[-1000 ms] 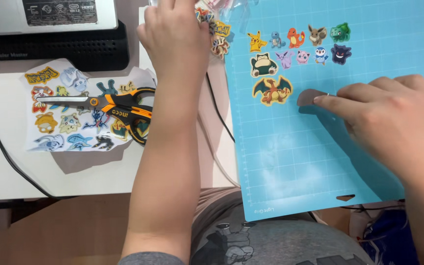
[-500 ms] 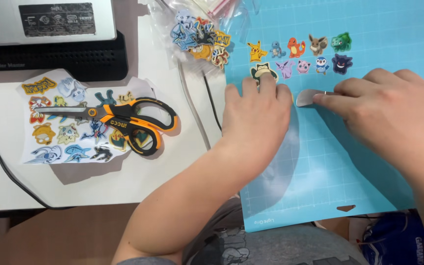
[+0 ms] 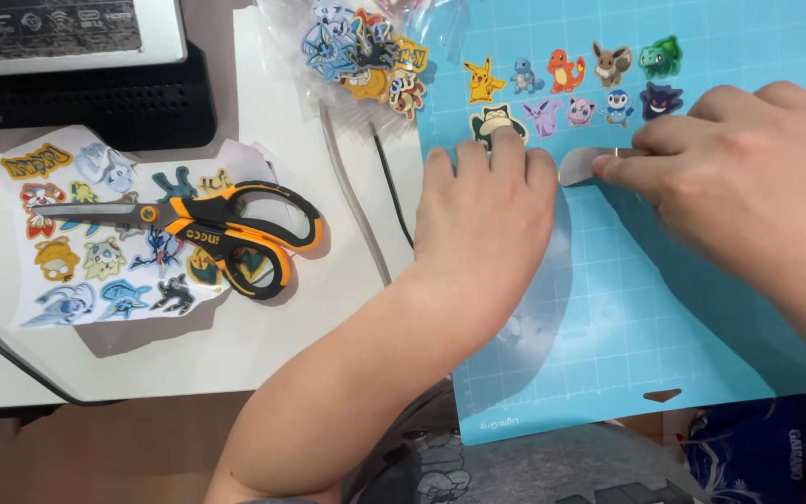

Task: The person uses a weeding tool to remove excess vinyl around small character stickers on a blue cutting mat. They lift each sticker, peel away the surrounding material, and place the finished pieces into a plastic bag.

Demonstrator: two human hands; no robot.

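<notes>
A light blue gridded cutting mat [image 3: 664,299] lies on the right half of the white desk, with several small cartoon creature stickers [image 3: 571,89] stuck along its top. My left hand [image 3: 482,219] presses flat on the mat, its fingers covering a sticker just below the top rows. My right hand [image 3: 748,177] pinches a thin metal spatula blade [image 3: 582,166] whose tip lies on the mat beside my left fingertips.
Orange and black scissors [image 3: 226,231] rest on a sticker sheet [image 3: 104,243] at the left. A clear bag of cut stickers [image 3: 366,51] sits at top centre. A black and white machine [image 3: 76,65] stands top left, with cables [image 3: 394,187] across the desk.
My left hand came down from the sticker bag at the top and now presses on the mat beside the spatula. My right hand stayed in place with the spatula.
</notes>
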